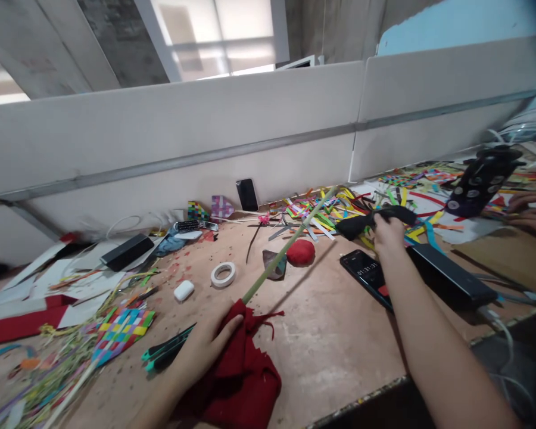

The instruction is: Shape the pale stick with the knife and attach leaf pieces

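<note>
My left hand (pixel 217 333) is closed round the lower end of a long green stick (pixel 286 247), where red cloth (pixel 245 381) is bunched and hangs onto the table. The stick slants up and away to the right. At the right, my right hand (pixel 388 231) pinches a black cloth-like piece (pixel 361 223) above the coloured paper strips (pixel 326 208). Beneath my right forearm lies a phone (pixel 366 274) with a lit timer. A red round lump (pixel 301 253) and a grey-brown patterned piece (pixel 274 265) rest by the stick.
A tape roll (pixel 223 274), a white case (pixel 184 291) and a green-black cutter (pixel 167 348) lie left. Woven paper (pixel 122 330) is at the left front. A power bank (pixel 451 274) and black bottle (pixel 482 182) stand right, near another person's hand (pixel 533 211). A phone (pixel 247 195) leans on the partition.
</note>
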A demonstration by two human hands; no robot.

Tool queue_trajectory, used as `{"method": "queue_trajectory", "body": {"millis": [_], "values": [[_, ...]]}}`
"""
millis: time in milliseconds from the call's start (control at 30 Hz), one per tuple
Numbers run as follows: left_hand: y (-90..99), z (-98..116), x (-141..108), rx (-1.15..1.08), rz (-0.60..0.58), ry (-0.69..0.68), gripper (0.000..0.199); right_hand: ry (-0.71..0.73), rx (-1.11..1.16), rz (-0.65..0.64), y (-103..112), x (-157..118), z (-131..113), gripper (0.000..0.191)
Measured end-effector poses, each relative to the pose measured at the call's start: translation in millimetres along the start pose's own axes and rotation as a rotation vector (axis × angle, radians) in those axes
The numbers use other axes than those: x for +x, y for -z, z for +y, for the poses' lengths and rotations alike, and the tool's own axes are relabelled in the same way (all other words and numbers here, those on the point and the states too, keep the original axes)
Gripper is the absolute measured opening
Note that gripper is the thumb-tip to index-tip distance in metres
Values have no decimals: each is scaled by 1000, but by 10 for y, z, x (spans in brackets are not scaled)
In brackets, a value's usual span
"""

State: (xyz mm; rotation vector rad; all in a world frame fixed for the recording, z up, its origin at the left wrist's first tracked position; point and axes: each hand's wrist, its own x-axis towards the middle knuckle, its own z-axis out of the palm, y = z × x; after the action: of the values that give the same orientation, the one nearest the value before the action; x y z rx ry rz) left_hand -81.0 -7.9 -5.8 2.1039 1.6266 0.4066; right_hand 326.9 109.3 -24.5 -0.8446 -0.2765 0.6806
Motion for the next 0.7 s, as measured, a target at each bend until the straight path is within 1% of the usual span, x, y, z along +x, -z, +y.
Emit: {"method": "queue_trajectory", "body": {"millis": [33, 100, 133, 167, 200, 267, 300, 333, 367, 400, 467, 533, 600, 700], "values": [[-16, -1, 14, -27, 27, 13, 44, 51, -96, 0, -27, -56, 38, 31], [-32, 4, 35, -76, 49, 25, 46, 231, -392, -37, -132, -247, 132, 44], [-33, 11, 43, -102, 57, 27, 45, 364, -619, -98, -198, -377, 185, 50], [-31, 21, 49, -126, 63, 23, 45, 468, -822, -195, -264, -522, 244, 52], [-29, 32, 52, -147, 70, 21, 44, 527, -980, -357, -323, -676, 306, 49], [-24, 56, 55, -183, 104, 29, 42, 569, -1184, -818, -404, -980, 440, 37], [-25, 65, 54, -196, 121, 35, 42, 574, -1264, -968, -424, -1113, 506, 34], [-27, 72, 53, -204, 130, 40, 41, 601, -1346, -1060, -431, -1226, 567, 31], [-31, 75, 51, -208, 141, 44, 41, 638, -1421, -1108, -431, -1313, 618, 28], [-36, 74, 50, -208, 146, 45, 41, 677, -1478, -1122, -424, -1373, 657, 25], [-47, 66, 48, -206, 134, 34, 40, 740, -1520, -1105, -408, -1418, 688, 20], [-58, 53, 46, -212, 121, 29, 40, 754, -1481, -1079, -397, -1389, 668, 15], [-68, 41, 42, -229, 109, 34, 41, 722, -1418, -1067, -391, -1333, 627, 11], [-81, 31, 29, -245, 102, 43, 43, 617, -1317, -1056, -387, -1263, 580, 11]]}}
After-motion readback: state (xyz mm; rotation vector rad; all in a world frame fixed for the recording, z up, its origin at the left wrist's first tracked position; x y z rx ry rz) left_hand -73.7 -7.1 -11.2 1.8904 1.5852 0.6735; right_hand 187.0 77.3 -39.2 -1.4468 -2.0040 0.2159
